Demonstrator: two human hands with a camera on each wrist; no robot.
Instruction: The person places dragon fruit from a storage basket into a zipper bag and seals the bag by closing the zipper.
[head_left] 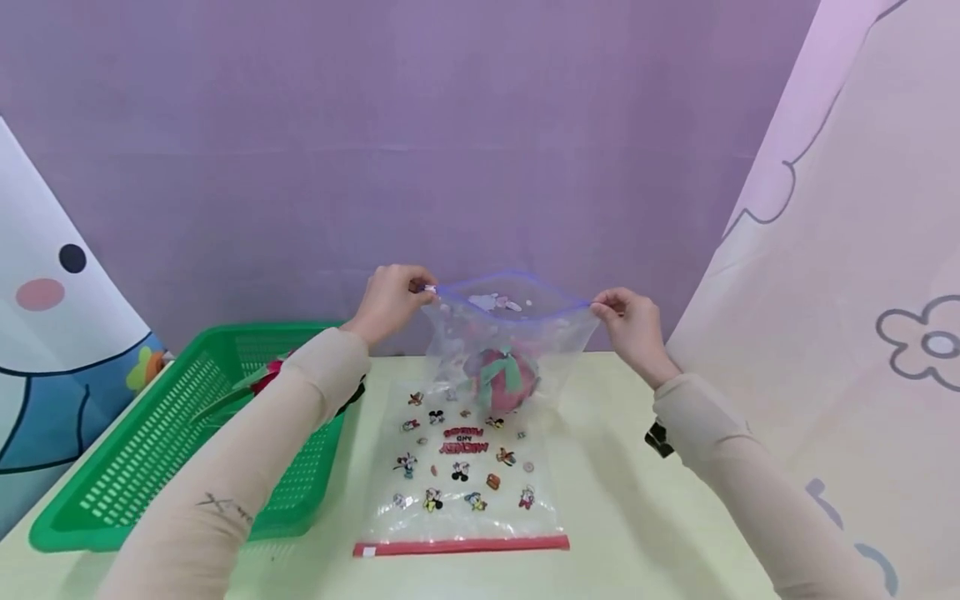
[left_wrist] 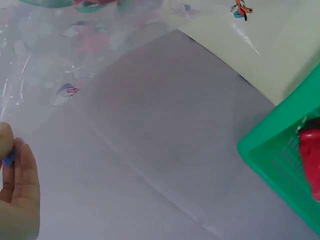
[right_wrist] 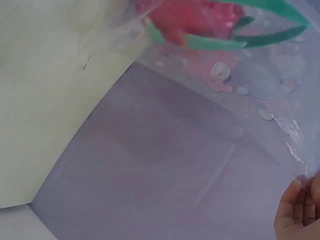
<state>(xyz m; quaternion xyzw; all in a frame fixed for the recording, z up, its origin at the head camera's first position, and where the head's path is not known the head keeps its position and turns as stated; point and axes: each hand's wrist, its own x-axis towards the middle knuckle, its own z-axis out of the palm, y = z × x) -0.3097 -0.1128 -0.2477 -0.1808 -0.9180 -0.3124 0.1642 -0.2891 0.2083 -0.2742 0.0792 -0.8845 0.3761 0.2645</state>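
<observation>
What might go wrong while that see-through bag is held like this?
The clear bag gapes at the top, so the red-and-green item inside might tumble out if it tips. The left hand and right hand pinch only its top edge, so a slip could let it sag. It may also nudge the printed bag close by.

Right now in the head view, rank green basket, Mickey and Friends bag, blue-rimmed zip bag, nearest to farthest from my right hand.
1. Blue-rimmed zip bag, in hand
2. Mickey and Friends bag, lower left
3. Green basket, leftmost
</observation>
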